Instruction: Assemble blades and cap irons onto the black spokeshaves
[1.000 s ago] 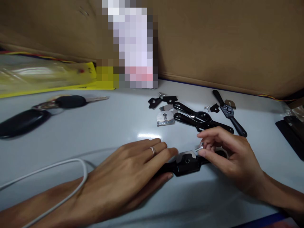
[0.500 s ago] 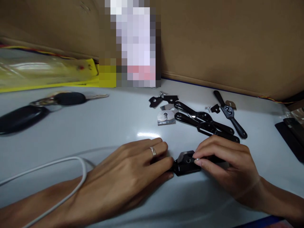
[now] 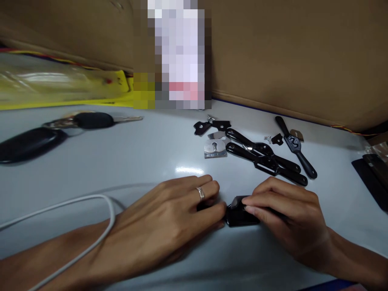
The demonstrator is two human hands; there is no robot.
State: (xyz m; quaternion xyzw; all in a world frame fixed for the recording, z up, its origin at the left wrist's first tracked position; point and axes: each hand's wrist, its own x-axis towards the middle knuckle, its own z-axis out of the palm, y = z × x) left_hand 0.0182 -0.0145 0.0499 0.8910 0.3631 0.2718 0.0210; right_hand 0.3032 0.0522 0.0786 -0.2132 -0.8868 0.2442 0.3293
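- Black spokeshave body (image 3: 241, 214): on my white table (image 3: 151, 153), gripped between both sets of fingers.
- Left hand (image 3: 169, 226): closed on its left handle.
- Right hand (image 3: 287, 220): pinching its middle.

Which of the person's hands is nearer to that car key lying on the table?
Left. The left hand lies below and right of the car key; the right hand sits farther right, on the black tool.

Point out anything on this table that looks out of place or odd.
A white cable lies looped over the left forearm. Loose black and silver parts lie scattered beside two black tools. Both hands cover a black tool.
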